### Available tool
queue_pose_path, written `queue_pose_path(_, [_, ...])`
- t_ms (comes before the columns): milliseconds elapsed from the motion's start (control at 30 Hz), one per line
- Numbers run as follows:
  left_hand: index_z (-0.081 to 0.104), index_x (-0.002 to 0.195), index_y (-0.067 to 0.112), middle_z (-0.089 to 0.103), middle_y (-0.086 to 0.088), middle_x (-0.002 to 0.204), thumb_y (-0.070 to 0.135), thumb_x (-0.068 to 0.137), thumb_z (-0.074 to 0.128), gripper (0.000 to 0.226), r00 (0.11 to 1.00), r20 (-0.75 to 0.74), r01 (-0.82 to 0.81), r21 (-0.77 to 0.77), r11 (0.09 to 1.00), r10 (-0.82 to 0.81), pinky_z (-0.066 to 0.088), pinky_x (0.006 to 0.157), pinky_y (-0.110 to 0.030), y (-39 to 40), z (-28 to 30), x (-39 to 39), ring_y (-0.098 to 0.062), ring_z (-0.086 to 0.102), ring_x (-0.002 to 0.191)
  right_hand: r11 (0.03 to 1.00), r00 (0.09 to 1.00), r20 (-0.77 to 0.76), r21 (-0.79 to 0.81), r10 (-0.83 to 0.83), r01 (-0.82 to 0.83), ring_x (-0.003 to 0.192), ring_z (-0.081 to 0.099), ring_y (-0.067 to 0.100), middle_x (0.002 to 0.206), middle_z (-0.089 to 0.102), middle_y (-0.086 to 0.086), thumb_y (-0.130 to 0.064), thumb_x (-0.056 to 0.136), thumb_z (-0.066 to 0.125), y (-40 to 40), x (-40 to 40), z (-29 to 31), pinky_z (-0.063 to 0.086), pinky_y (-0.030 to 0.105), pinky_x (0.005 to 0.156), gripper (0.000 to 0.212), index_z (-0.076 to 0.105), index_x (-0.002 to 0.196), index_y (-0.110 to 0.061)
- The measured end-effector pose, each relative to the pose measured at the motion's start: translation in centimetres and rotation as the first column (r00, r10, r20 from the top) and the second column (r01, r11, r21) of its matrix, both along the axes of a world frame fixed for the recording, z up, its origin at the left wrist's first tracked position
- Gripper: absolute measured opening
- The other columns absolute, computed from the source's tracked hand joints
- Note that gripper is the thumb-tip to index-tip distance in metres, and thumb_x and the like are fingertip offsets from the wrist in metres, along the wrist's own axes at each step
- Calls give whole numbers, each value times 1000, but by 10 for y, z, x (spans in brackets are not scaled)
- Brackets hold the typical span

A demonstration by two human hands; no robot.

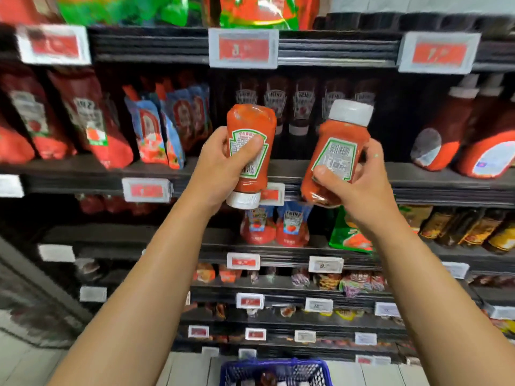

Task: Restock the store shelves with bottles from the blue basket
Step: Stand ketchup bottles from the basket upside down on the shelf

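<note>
Bottles (250, 151) in 2 raised hands (220, 168)

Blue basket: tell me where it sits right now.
Head view, bottom centre: the blue basket sits on the floor below the shelves, between the person's forearms.

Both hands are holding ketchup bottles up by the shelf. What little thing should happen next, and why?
Probably the left hand should set its ketchup bottle onto the shelf just behind it. That bottle is already cap-down, like the dark row of bottles standing there. The right hand holds its bottle cap-up and tilted, so that one likely needs flipping first.
</note>
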State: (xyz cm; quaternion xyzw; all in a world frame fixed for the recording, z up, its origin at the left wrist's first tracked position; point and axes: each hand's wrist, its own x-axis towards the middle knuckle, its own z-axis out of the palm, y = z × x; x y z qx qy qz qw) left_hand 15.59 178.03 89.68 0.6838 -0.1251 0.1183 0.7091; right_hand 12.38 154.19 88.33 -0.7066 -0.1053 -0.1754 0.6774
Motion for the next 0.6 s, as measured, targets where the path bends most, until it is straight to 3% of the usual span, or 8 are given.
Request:
queue_pose_path(167, [60,100,21,77,4,90,51,73,81,46,999,5,37,-18,999,-36,59,65,-27,10,6,41,-15,76,83,985,988,-23,-88,-153,151,97,72,4,107,71,-6,-8,80,85,-1,54,6,58,25,82,61,47,126,-19])
queue_pose_path(333, [56,105,15,78,4,86,50,66,85,59,996,-70,50,-85,995,-57,60,60,-30,4,7,61,-19,77,78,947,955,-109,-204,-274,248,103,71,18,114,71,5,-23,75,90,-14,96,3,57,46,96,61,53,123,-11])
queue_pose_path(400, [61,112,9,79,-2,90,50,65,85,67,996,-81,40,-80,996,-47,60,64,-30,0,9,66,-20,77,82,928,946,-123,-268,-299,259,102,71,17,112,72,2,-29,74,91,-18,106,4,58,42,94,64,55,125,-12])
queue_pose_path(533, [63,116,6,79,-3,91,39,72,84,59,995,-99,13,-106,994,-24,60,65,-29,-9,9,70,-21,77,83,884,935,-128,-387,-331,260,89,67,3,105,70,-8,-35,73,91,-23,112,7,53,16,74,66,53,125,-19])
queue_pose_path(600, [62,115,11,79,-1,90,37,72,84,55,995,-101,-6,-118,993,-6,60,65,-28,-13,10,69,-20,77,83,852,929,-118,-452,-351,264,94,68,12,111,70,-2,-39,72,91,-26,105,10,56,26,83,71,52,128,-18])
